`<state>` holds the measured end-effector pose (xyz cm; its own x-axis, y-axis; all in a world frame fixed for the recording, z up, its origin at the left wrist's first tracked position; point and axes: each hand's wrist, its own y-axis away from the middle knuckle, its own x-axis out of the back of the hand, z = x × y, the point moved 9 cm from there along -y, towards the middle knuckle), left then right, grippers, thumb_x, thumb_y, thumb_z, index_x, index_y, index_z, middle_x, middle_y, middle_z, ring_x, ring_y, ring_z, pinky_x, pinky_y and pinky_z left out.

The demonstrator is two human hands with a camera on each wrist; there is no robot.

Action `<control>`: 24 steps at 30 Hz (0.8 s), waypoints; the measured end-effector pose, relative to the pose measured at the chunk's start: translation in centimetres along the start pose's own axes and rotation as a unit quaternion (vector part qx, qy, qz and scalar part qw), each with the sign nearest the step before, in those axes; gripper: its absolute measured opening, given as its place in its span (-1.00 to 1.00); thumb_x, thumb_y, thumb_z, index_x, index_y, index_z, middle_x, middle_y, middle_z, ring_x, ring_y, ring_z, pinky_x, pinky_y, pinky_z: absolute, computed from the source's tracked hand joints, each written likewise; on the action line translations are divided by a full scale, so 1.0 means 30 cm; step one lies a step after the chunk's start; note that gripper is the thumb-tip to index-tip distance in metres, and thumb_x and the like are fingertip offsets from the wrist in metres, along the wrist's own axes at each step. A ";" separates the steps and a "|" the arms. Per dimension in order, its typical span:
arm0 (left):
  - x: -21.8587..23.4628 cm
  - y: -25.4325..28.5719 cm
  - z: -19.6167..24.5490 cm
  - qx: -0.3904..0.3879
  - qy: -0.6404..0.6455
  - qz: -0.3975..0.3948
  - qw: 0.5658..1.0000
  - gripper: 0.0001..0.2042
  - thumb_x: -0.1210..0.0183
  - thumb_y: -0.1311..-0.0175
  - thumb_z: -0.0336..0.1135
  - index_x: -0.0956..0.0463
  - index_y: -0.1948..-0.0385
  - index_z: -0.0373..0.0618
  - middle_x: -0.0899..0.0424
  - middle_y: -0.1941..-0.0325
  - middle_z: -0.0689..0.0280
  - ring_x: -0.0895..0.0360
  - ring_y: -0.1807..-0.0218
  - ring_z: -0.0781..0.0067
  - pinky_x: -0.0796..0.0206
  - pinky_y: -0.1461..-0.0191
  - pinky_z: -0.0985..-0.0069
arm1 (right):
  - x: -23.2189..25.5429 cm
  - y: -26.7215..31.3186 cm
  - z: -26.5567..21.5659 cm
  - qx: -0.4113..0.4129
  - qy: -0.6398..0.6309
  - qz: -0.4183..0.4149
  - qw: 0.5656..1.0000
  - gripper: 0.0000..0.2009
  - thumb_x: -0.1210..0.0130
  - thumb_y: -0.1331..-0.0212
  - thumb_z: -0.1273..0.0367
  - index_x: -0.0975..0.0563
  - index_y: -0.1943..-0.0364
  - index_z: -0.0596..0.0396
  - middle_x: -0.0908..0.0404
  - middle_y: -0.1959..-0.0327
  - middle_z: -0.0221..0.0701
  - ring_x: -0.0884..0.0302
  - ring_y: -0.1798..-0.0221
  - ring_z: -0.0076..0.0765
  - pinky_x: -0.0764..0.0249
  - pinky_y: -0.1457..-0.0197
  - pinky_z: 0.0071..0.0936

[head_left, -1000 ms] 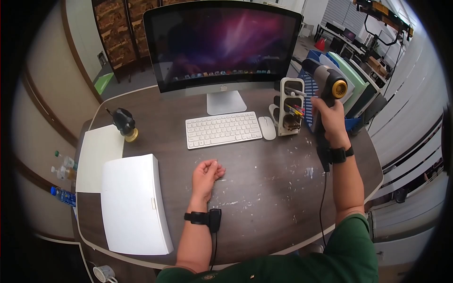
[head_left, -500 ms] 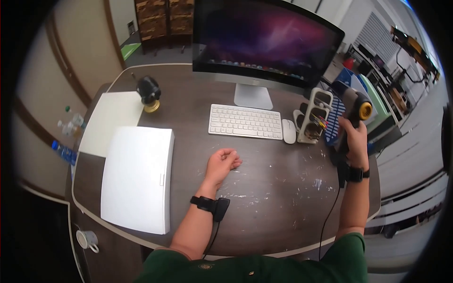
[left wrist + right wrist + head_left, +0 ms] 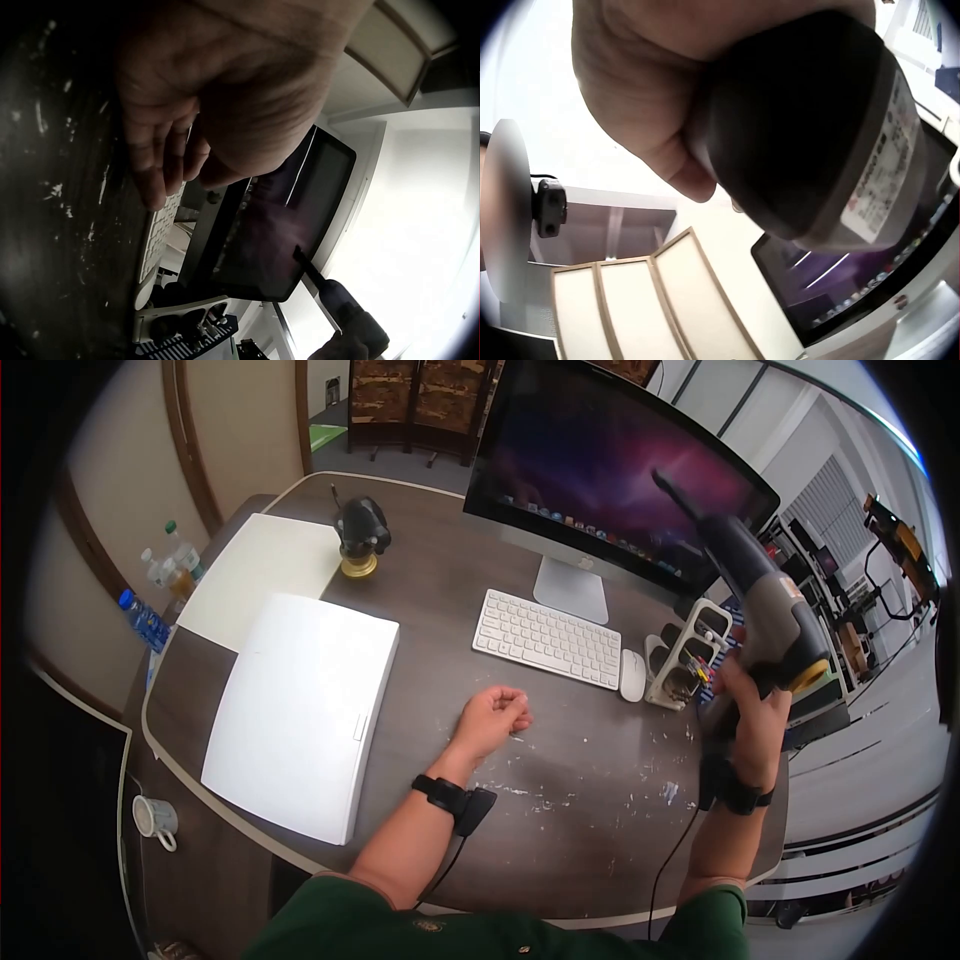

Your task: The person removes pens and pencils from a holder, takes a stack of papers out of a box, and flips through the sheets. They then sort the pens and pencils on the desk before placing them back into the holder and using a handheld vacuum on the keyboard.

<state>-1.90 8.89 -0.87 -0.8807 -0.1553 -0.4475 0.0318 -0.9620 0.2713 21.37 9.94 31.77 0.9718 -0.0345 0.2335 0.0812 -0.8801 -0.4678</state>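
Observation:
My right hand (image 3: 755,725) grips the handle of a grey and black pistol-shaped tool (image 3: 775,610) with a long thin nozzle and a gold ring at its rear. It is held up over the right side of the desk, its nozzle overlapping the monitor (image 3: 620,470) in the head view. The right wrist view shows a printed label on the tool (image 3: 885,165). My left hand (image 3: 490,720) rests near the middle of the desk, fingers loosely curled and holding nothing. In front of it lie a white keyboard (image 3: 548,640) and a mouse (image 3: 632,676).
A pen holder (image 3: 690,655) stands beside the mouse. At the left are a white box-like folder (image 3: 300,715), a pale sheet (image 3: 260,580) and a black object with a gold base (image 3: 361,535). Bottles (image 3: 145,622) and a mug (image 3: 155,818) sit beyond the desk's left edge.
My right hand has raised the tool from beside the files and pen holder, swinging its nozzle inward across the monitor. The head view has turned. The left hand stays on the desk.

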 end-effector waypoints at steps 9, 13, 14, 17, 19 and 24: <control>0.011 -0.012 -0.012 -0.001 0.019 -0.005 1.000 -0.74 -0.18 -0.51 -0.31 -0.51 -0.04 -0.31 -0.69 0.12 0.18 -0.72 0.11 0.42 -0.62 0.03 0.54 | -0.504 -0.161 -0.066 0.077 -0.087 -0.118 0.986 -0.65 -0.32 -0.14 0.57 -0.57 -0.04 0.20 -0.63 0.26 -0.54 -0.60 0.21 -0.62 -0.50 0.14 -0.59; 0.012 -0.012 -0.009 0.005 0.033 -0.009 0.999 -0.74 -0.18 -0.51 -0.29 -0.51 -0.04 -0.29 -0.68 0.10 0.18 -0.72 0.11 0.42 -0.61 0.03 0.54 | -0.648 -0.194 -0.010 0.062 -0.091 -0.160 0.981 -0.85 -0.29 -0.15 0.54 -0.60 0.21 0.18 -0.63 0.37 -0.56 -0.57 0.30 -0.64 -0.48 0.20 -0.56; 0.013 -0.012 -0.004 0.002 0.040 -0.008 0.999 -0.75 -0.19 -0.50 -0.30 -0.51 -0.02 -0.30 -0.68 0.13 0.19 -0.71 0.14 0.43 -0.61 0.05 0.54 | -0.664 -0.192 0.013 0.060 -0.086 -0.163 0.981 -0.87 -0.29 -0.15 0.52 -0.60 0.23 0.18 -0.63 0.38 -0.56 -0.57 0.31 -0.63 -0.48 0.21 -0.56; 0.008 -0.010 -0.004 -0.002 0.054 -0.004 0.999 -0.77 -0.21 -0.47 -0.32 -0.51 0.03 -0.31 -0.67 0.19 0.22 -0.69 0.19 0.46 -0.60 0.10 0.56 | -0.690 -0.162 0.097 0.038 -0.057 -0.178 0.982 -0.87 -0.29 -0.15 0.48 -0.60 0.26 0.20 -0.64 0.42 -0.53 -0.58 0.33 -0.60 -0.47 0.23 -0.53; 0.004 -0.010 -0.009 -0.004 0.052 -0.003 0.999 -0.77 -0.21 -0.47 -0.31 -0.51 0.04 -0.30 -0.67 0.19 0.23 -0.69 0.19 0.46 -0.60 0.09 0.56 | -0.692 -0.138 0.160 0.009 -0.022 -0.190 0.981 -0.84 -0.30 -0.14 0.45 -0.59 0.25 0.21 -0.65 0.41 -0.50 -0.58 0.34 -0.58 -0.48 0.24 -0.52; 0.004 -0.012 -0.021 0.001 0.057 -0.010 0.998 -0.76 -0.21 -0.48 -0.29 -0.52 0.03 -0.28 -0.67 0.19 0.25 -0.69 0.17 0.49 -0.58 0.06 0.56 | -0.696 -0.070 0.266 -0.085 0.018 -0.226 0.970 -0.66 -0.32 -0.11 0.44 -0.56 0.02 0.27 -0.62 0.36 -0.49 -0.57 0.32 -0.57 -0.47 0.21 -0.54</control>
<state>-1.73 9.07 -1.56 -0.8216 -0.1600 -0.5471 0.0127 -0.9647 0.2631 2.68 16.27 21.06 0.8364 0.3600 0.4133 0.4573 -0.8740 -0.1641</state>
